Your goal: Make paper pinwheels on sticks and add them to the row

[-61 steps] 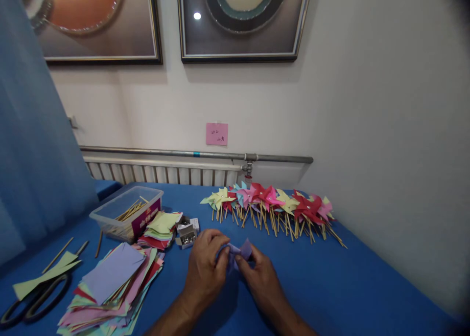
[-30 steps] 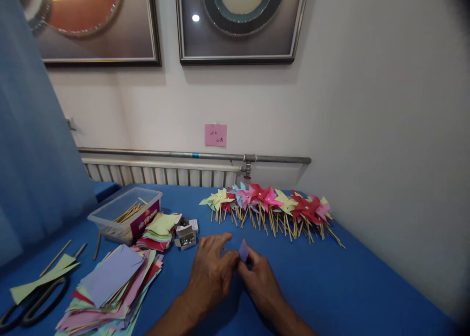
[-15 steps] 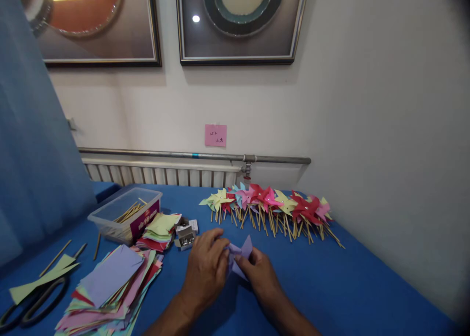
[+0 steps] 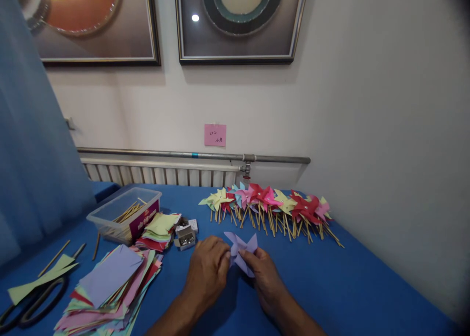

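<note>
A purple paper pinwheel (image 4: 240, 250) with folded blades is between my two hands, above the table. My right hand (image 4: 266, 277) is closed on it, the thumb pressing its folded centre and the fingers hidden behind. My left hand (image 4: 208, 267) has its fingers curled shut at the left edge of the pinwheel, where one blade goes behind the fingertips. No stick shows on this pinwheel. Just beyond my left hand stands a small open box of metal pins (image 4: 186, 239).
Finished pinwheels on sticks (image 4: 264, 204) lie in a row at the back. On the left are stacked coloured paper squares (image 4: 110, 277), smaller cut papers (image 4: 159, 228), a plastic tub of sticks (image 4: 127, 213) and black-handled scissors (image 4: 44, 302) under green paper scraps (image 4: 42, 280).
The purple paper has opened from a bunched shape into a visible pinwheel with spread blades. My left hand has come slightly down, and my right thumb now rests on the centre.
</note>
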{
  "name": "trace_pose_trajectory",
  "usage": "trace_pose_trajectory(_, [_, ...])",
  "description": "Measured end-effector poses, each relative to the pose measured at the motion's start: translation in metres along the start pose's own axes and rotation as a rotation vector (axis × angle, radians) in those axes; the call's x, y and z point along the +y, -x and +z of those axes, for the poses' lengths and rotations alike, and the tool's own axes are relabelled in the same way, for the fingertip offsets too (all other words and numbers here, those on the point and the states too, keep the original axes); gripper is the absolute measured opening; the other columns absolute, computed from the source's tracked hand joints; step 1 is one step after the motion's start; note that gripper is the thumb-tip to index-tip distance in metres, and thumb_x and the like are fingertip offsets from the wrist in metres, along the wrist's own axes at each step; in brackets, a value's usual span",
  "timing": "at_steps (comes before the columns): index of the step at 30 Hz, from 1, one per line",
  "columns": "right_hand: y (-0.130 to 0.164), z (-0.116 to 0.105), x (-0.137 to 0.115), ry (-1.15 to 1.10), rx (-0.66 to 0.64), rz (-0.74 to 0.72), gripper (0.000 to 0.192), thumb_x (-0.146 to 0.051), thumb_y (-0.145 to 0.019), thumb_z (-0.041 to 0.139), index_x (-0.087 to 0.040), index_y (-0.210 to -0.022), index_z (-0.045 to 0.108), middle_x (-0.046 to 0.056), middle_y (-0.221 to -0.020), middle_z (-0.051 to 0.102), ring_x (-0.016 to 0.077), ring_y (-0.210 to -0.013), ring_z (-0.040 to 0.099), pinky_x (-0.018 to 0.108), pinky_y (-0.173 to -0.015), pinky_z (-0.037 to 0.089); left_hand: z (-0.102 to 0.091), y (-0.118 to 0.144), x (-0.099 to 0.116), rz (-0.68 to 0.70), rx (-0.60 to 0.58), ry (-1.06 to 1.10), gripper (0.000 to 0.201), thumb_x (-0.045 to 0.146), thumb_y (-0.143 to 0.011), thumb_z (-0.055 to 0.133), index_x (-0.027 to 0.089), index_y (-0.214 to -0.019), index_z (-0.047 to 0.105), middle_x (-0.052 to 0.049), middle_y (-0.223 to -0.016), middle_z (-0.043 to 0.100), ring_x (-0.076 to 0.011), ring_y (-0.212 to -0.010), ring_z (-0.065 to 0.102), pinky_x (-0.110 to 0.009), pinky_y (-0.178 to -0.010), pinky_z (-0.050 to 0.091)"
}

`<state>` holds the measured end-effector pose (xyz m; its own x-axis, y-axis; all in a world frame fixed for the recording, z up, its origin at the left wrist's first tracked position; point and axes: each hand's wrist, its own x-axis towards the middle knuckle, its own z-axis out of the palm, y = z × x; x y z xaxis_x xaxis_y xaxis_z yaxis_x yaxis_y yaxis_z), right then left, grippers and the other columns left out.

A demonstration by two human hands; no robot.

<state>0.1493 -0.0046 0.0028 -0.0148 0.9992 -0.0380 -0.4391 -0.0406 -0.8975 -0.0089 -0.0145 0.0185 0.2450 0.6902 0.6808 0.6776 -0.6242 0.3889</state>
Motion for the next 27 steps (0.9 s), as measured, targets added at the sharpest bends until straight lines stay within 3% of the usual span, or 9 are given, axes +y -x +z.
trace_pose_trajectory(2, [0.002, 0.001, -0.002, -0.032, 0.002, 0.027, 0.031, -0.037, -0.065, 0.084, -0.017, -0.085, 0.071, 0.004, -0.085, 0.076, 0.0206, -0.08, 0.069, 0.03, -0.075, 0.052, 0.001, 0.001, 0.001, 0.038, 0.013, -0.015, 0.019, 0.021, -0.09, 0.055, 0.022, -0.106, 0.066, -0.009, -0.107, 0.069, -0.0244, -0.098, 0.065, -0.041, -0.085, 0.051])
trace_pose_trajectory(6, [0.003, -0.001, -0.002, -0.091, 0.029, 0.093, 0.025, -0.033, -0.065, 0.084, -0.018, -0.079, 0.069, 0.0, -0.075, 0.071, 0.0154, -0.068, 0.063, 0.026, -0.065, 0.049, 0.003, 0.003, 0.003, 0.077, 0.009, -0.053, 0.038, 0.021, -0.083, 0.063, 0.02, -0.121, 0.06, -0.014, -0.125, 0.065, -0.0303, -0.114, 0.061, -0.049, -0.093, 0.051])
trace_pose_trajectory(12, [0.004, -0.002, 0.0, -0.131, -0.012, 0.155, 0.026, -0.03, -0.064, 0.084, -0.017, -0.082, 0.071, 0.0, -0.074, 0.07, 0.0143, -0.068, 0.061, 0.025, -0.065, 0.049, 0.008, 0.004, 0.0, 0.055, 0.007, -0.043, 0.039, 0.018, -0.083, 0.062, 0.02, -0.122, 0.058, -0.014, -0.125, 0.065, -0.0298, -0.115, 0.062, -0.05, -0.094, 0.052])
trace_pose_trajectory(20, [0.011, 0.009, -0.007, -0.07, -0.05, 0.128, 0.025, -0.03, -0.062, 0.082, -0.017, -0.08, 0.071, -0.001, -0.07, 0.069, 0.0144, -0.065, 0.058, 0.024, -0.064, 0.046, 0.011, 0.006, -0.003, 0.052, 0.014, -0.049, 0.04, 0.019, -0.083, 0.061, 0.02, -0.122, 0.058, -0.014, -0.124, 0.066, -0.0305, -0.115, 0.062, -0.051, -0.095, 0.052])
trace_pose_trajectory(27, [0.008, 0.006, -0.005, -0.077, -0.012, 0.117, 0.03, -0.029, -0.062, 0.084, -0.015, -0.086, 0.072, 0.001, -0.074, 0.072, 0.0149, -0.066, 0.06, 0.025, -0.064, 0.047, 0.009, 0.005, 0.001, 0.029, 0.007, -0.044, 0.038, 0.018, -0.084, 0.062, 0.019, -0.122, 0.058, -0.013, -0.123, 0.066, -0.0296, -0.115, 0.062, -0.05, -0.095, 0.052])
